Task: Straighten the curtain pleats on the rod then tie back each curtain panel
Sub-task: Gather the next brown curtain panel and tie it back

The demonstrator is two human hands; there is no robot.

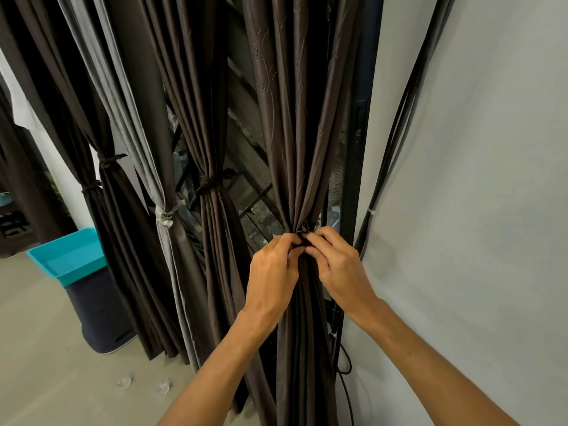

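Panel (295, 149), the fifth and rightmost, hangs beside the wall (476, 179), bunched at mid-height. There the left hand (272, 272) and right hand (341, 269) each keep a narrow grip, pinching the dark tie (302, 233). Further left hang four tied ones: three brown panels (212, 118) and one grey panel (129, 124).

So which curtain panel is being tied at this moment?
The rightmost brown panel, beside the white wall: the left hand and right hand pinch the tie at its gathered middle. The other panels hang already knotted.
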